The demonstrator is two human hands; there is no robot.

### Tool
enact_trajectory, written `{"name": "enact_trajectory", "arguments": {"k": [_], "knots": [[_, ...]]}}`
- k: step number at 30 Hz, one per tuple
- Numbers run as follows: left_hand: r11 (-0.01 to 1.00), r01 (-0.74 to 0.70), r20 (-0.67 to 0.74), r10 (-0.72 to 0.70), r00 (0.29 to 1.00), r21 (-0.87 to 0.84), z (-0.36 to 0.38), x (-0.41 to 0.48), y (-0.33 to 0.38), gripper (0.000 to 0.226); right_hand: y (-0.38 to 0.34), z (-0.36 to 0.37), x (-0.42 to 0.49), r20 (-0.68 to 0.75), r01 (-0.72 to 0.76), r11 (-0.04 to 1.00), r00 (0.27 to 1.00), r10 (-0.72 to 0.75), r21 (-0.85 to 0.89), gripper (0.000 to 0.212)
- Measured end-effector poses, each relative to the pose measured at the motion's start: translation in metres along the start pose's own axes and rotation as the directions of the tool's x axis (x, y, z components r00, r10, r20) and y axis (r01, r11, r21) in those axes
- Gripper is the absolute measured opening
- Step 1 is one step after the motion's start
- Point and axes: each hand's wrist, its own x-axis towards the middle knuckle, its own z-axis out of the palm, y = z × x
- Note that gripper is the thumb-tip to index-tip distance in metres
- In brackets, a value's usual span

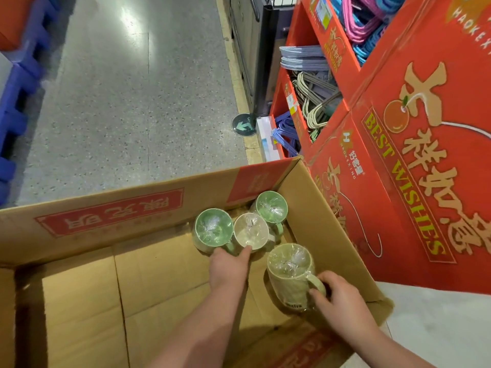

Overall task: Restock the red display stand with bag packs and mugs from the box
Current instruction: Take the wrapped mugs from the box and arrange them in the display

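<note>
The box (186, 187) is brown cardboard with a red printed panel of pale characters. Inside it, the left green mug (212, 229) and the far green mug (271, 207) flank a cream mug (251, 231). Nearer stands a pale yellow-green mug (289, 264). All four are under clear glossy film.

The display stand (425, 128) is red with gold characters, an orange fruit and yellow-green lettering. It holds pink hangers (356, 25), blue hangers (372, 46), lilac-grey hangers (303, 58), beige hangers (316, 112) and purple hangers (285, 131).

The floor (132, 88) is speckled grey, and the crates (16, 102) are blue.
</note>
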Motion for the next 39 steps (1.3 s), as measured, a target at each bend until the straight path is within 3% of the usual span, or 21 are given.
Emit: {"name": "enact_trajectory", "arguments": {"k": [6, 10, 14, 24, 31, 39], "knots": [[0.988, 0.068, -0.081, -0.080, 0.994, -0.140, 0.006, 0.001, 0.003, 0.052, 0.007, 0.002, 0.003, 0.014, 0.051, 0.998, 0.999, -0.051, 0.030, 0.010], [0.985, 0.081, -0.130, -0.101, 0.986, -0.149, -0.002, 0.006, -0.008, 0.059, 0.008, 0.003, 0.002, 0.022, 0.073, 0.997, 0.997, -0.074, 0.024, 0.010], [0.994, 0.052, -0.142, -0.064, 0.988, -0.093, -0.014, 0.003, -0.015, 0.042, 0.007, 0.004, 0.003, 0.012, 0.067, 0.998, 0.998, -0.067, 0.018, 0.009], [0.975, -0.191, -0.152, 0.207, 0.966, 0.112, -0.062, -0.024, -0.039, 0.026, -0.013, 0.003, -0.007, -0.050, 0.010, 0.997, 0.999, -0.007, 0.073, 0.010], [0.940, -0.330, -0.116, 0.338, 0.934, 0.085, -0.086, -0.063, -0.043, 0.031, -0.033, -0.004, -0.023, -0.127, 0.017, 0.992, 0.992, -0.001, 0.127, 0.016], [0.869, -0.491, -0.104, 0.494, 0.863, 0.057, -0.099, -0.113, -0.021, 0.013, -0.045, -0.035, -0.057, -0.238, 0.057, 0.983, 0.971, -0.014, 0.177, 0.017]]}}
